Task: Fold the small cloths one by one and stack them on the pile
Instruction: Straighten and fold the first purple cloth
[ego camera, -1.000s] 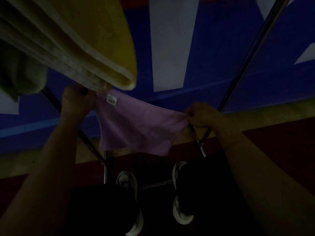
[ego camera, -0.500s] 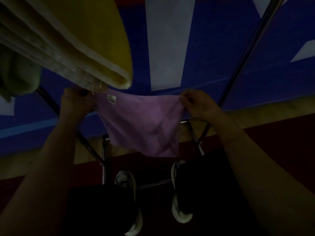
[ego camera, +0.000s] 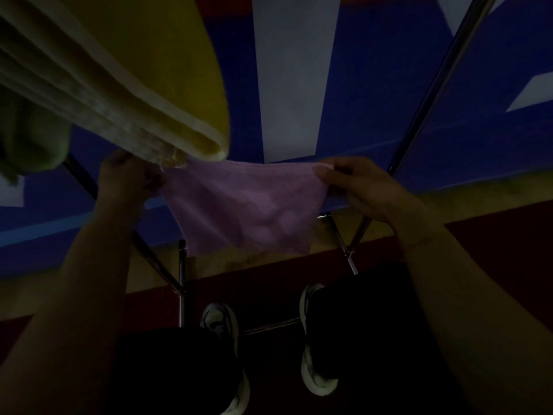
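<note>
Below the stacked pile, left hand and right hand pinch the purple cloth taut by its corners, mid-fold; next, probably bringing corners together.

A blue floor mat with white patches lay below, edged by a yellow band and dark red beyond. Thin metal rack bars crossed it. Two white sneakers stood near the bottom.

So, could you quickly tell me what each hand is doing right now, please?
Left hand: pinching the left top corner of the purple cloth.
Right hand: pinching the cloth's right top corner.
</note>
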`<state>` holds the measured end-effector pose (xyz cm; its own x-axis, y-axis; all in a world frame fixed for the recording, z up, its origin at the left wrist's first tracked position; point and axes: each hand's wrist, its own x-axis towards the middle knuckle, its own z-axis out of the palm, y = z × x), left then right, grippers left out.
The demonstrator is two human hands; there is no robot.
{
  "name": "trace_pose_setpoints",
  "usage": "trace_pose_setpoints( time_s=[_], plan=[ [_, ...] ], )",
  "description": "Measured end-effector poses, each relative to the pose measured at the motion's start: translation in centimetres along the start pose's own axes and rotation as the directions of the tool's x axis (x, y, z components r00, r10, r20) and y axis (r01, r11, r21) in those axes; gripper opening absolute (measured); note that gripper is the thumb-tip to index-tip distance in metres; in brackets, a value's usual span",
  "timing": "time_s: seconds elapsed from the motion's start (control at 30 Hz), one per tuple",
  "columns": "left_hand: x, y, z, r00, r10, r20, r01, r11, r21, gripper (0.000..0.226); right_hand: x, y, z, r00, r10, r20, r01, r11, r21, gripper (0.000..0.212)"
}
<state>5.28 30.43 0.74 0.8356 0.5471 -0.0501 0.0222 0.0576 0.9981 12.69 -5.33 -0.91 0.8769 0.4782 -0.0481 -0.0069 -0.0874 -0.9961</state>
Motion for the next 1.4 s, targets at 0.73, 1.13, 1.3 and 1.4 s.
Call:
trace_pose_setpoints(
  time_s=[0.73, 1.13, 1.3, 1.4],
  plan=[
    [-6.2, -0.7, 7.5, 0.674, -0.271, 0.688, 0.399, 0.916, -0.030, 0.027, -2.8, -2.8, 2.9, 0.757, -0.022, 0.653, -0.127, 0.976, 0.180, 0.021],
    [-8.4, -0.1, 10.2, 0.637, -0.093, 0.765, 0.233, 0.969, -0.076, 0.010, -1.7, -2.3, 3.1, 0.910, -0.020, 0.414, -0.029, 0.993, 0.111, 0.024],
    [-7.7, -0.9, 10.1, 0.596, -0.118, 0.794, 0.199, 0.980, -0.004, 0.024, -1.6, -2.5, 3.4, 0.957, -0.133, 0.256, 0.113, 0.989, 0.091, 0.009],
    [-7.9, -1.0, 10.3, 0.604, -0.122, 0.788, 0.190, 0.982, 0.006, 0.054, -1.4, -2.7, 3.9, 0.958, -0.179, 0.223, 0.167, 0.984, 0.068, 0.010]
  ],
)
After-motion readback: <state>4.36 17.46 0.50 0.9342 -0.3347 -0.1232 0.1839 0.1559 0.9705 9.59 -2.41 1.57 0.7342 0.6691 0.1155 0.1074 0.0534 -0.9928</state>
